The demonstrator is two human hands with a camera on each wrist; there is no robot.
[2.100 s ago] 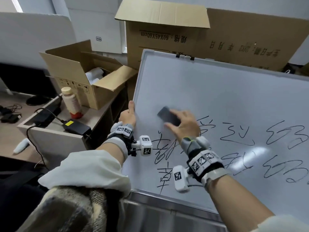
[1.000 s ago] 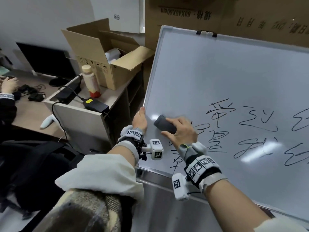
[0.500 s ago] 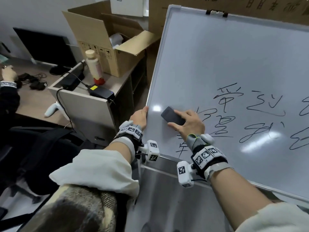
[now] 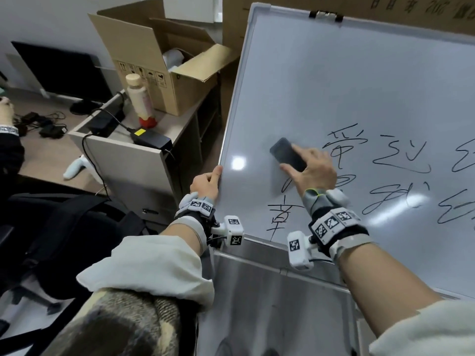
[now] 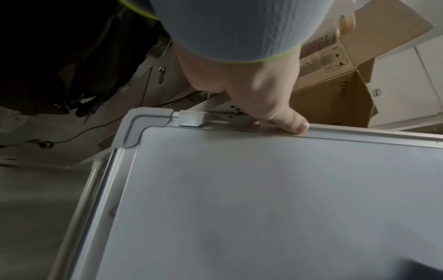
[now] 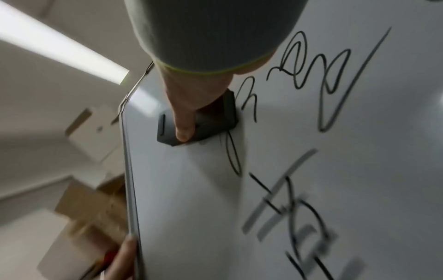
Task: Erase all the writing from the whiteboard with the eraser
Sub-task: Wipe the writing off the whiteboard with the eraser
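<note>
In the head view, your right hand point(image 4: 312, 170) holds the dark eraser point(image 4: 287, 154) flat against the whiteboard point(image 4: 334, 86), thumb on one side and fingers on the other. The eraser is in the lower left part of the board, just left of the black writing point(image 4: 401, 160). Your left hand point(image 4: 205, 185) grips the left edge of the board. Beside the board stands a cabinet point(image 4: 133, 160) with a bottle point(image 4: 140, 100) and an open cardboard box point(image 4: 159, 62).

In the left wrist view, your left hand point(image 5: 249, 91) is curled round the frame near a corner, the thumb point(image 5: 293, 124) lying on the edge.

In the right wrist view, your thumb point(image 6: 183, 121) presses on the eraser point(image 6: 215, 117), which touches the board point(image 6: 359, 151) next to the writing point(image 6: 311, 75). This picture is blurred.
</note>
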